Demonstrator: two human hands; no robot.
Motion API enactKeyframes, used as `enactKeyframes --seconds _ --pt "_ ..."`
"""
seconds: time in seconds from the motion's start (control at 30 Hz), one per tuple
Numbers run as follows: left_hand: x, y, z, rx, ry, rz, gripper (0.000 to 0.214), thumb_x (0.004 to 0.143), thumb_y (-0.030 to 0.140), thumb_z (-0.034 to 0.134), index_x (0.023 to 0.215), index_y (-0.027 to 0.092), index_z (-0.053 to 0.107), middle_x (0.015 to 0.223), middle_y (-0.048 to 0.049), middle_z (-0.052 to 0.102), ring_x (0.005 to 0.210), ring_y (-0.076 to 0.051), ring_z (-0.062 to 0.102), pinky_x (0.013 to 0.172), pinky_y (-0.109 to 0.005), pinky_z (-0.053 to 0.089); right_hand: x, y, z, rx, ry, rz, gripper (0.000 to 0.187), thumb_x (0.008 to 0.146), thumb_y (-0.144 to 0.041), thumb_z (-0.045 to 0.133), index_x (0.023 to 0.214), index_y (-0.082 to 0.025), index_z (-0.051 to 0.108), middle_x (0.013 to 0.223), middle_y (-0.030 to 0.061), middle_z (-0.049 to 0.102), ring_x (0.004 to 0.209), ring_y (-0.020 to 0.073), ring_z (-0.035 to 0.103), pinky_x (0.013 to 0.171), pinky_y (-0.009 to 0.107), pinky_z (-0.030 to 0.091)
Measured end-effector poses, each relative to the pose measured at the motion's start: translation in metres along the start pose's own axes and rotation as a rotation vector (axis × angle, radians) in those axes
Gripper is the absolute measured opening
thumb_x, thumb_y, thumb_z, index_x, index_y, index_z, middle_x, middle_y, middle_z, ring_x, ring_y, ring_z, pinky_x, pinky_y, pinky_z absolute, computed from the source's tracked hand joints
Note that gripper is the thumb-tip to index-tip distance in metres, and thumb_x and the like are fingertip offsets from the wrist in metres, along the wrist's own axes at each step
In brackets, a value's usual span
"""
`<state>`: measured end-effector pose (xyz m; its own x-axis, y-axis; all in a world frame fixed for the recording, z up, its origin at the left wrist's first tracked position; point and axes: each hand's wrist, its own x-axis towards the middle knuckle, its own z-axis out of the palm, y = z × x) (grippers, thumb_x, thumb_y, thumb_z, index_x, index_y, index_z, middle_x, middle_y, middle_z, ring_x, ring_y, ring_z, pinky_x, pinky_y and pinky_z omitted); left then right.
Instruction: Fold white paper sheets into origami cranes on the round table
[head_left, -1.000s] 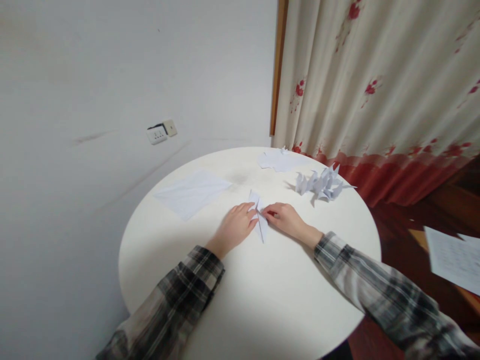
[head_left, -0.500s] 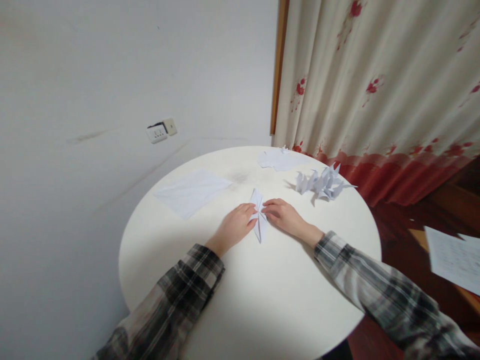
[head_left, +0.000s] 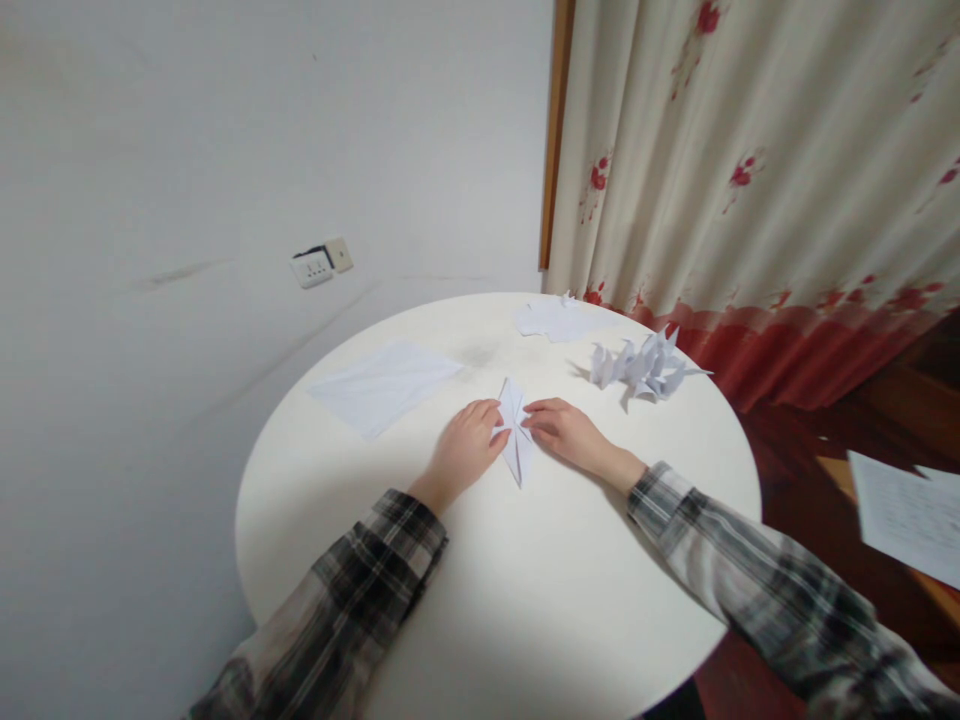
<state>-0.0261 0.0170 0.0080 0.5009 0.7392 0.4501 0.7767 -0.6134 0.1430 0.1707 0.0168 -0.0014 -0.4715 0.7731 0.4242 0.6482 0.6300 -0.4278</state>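
Note:
A white folded paper, shaped like a long narrow diamond with creases meeting at its middle, lies flat on the round white table. My left hand holds its left edge, thumb and fingers a little apart with a corner of the paper between them. From the other side my right hand pinches the right edge near the middle, fingers bent and close together. The paper's side corners are partly hidden under my fingers.
An unfolded creased paper sheet lies at the table's left. Several folded paper cranes cluster at the right. More flat paper lies at the far edge. A wall with a socket and a curtain stand behind.
My left hand has shifted slightly left, and more of the folded paper's left half shows. My right hand has stayed nearly still at the right edge.

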Motion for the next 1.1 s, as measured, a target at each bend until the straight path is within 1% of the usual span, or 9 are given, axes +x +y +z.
enactKeyframes --seconds 0.17,0.23,0.3,0.4,0.53,0.67,0.87,0.97,1.1 --pt "0.0014 0.0009 -0.0038 0.106 0.037 -0.203 0.012 0.082 0.020 0.045 0.090 0.016 0.053 0.092 -0.0067 0.061 0.092 -0.021 0.055 0.082 -0.033 0.043 0.0000 -0.0005 0.0002 -0.009 0.009 0.011 0.019 0.081 -0.018 0.051 0.091 -0.020 0.067 0.109 0.0059 0.061 0.101 0.0180 0.054 0.089 0.033 0.044" --pt "0.0013 0.0008 -0.0044 0.143 0.029 -0.289 0.013 0.082 0.019 0.044 0.092 0.016 0.052 0.089 -0.0068 0.061 0.089 -0.022 0.055 0.079 -0.033 0.044 -0.0001 -0.0010 -0.0003 -0.011 0.004 0.013 0.019 0.082 -0.018 0.050 0.091 -0.020 0.067 0.110 0.0059 0.061 0.102 0.0181 0.054 0.089 0.033 0.044" --pt "0.0008 0.0005 -0.0042 0.154 0.003 -0.336 0.015 0.082 0.018 0.044 0.095 0.016 0.052 0.088 -0.0068 0.062 0.088 -0.022 0.055 0.077 -0.033 0.044 0.0000 -0.0014 -0.0009 -0.012 -0.006 0.014 0.019 0.082 -0.018 0.050 0.092 -0.020 0.067 0.110 0.0060 0.061 0.102 0.0181 0.054 0.090 0.033 0.043" --pt "0.0001 0.0001 -0.0028 0.147 -0.039 -0.320 0.017 0.083 0.017 0.042 0.097 0.016 0.051 0.090 -0.0070 0.062 0.090 -0.021 0.055 0.078 -0.031 0.043 0.0004 -0.0016 -0.0015 -0.007 -0.014 0.020 0.019 0.082 -0.019 0.050 0.092 -0.019 0.067 0.110 0.0065 0.061 0.101 0.0180 0.054 0.090 0.033 0.043" --pt "-0.0002 -0.0001 -0.0004 0.124 -0.052 -0.287 0.022 0.085 0.016 0.038 0.104 0.017 0.049 0.093 -0.0067 0.063 0.093 -0.020 0.055 0.078 -0.029 0.042 0.0010 -0.0013 -0.0018 -0.003 -0.024 0.027 0.020 0.082 -0.019 0.051 0.093 -0.019 0.067 0.110 0.0066 0.061 0.102 0.0179 0.054 0.090 0.033 0.043" --pt "-0.0001 0.0004 0.0007 0.090 -0.058 -0.330 0.027 0.087 0.018 0.036 0.112 0.019 0.045 0.089 -0.0056 0.064 0.089 -0.018 0.058 0.074 -0.027 0.044 0.0014 -0.0013 -0.0024 -0.006 -0.034 0.029 0.020 0.082 -0.019 0.051 0.093 -0.019 0.067 0.110 0.0066 0.062 0.101 0.0183 0.055 0.089 0.033 0.044" --pt "0.0005 0.0033 -0.0025 0.049 -0.086 -0.385 0.032 0.087 0.021 0.039 0.119 0.020 0.042 0.090 -0.0051 0.065 0.088 -0.017 0.060 0.076 -0.025 0.044 0.0014 -0.0022 -0.0027 -0.012 -0.022 0.021 0.020 0.082 -0.019 0.050 0.092 -0.019 0.067 0.108 0.0075 0.062 0.100 0.0178 0.055 0.088 0.033 0.044" --pt "0.0007 0.0041 -0.0040 0.011 -0.075 -0.403 0.034 0.086 0.021 0.040 0.120 0.021 0.041 0.093 -0.0047 0.066 0.089 -0.017 0.061 0.076 -0.025 0.045 0.0013 -0.0022 -0.0023 -0.013 -0.019 0.018 0.020 0.082 -0.019 0.050 0.093 -0.019 0.068 0.108 0.0076 0.063 0.099 0.0177 0.056 0.088 0.032 0.044" --pt "0.0003 0.0021 -0.0028 -0.059 -0.040 -0.363 0.038 0.084 0.011 0.038 0.120 0.022 0.040 0.099 -0.0022 0.066 0.092 -0.016 0.061 0.080 -0.025 0.044 0.0013 -0.0014 -0.0017 -0.010 -0.017 0.020 0.020 0.082 -0.019 0.051 0.093 -0.019 0.068 0.108 0.0073 0.063 0.099 0.0173 0.056 0.088 0.032 0.044"
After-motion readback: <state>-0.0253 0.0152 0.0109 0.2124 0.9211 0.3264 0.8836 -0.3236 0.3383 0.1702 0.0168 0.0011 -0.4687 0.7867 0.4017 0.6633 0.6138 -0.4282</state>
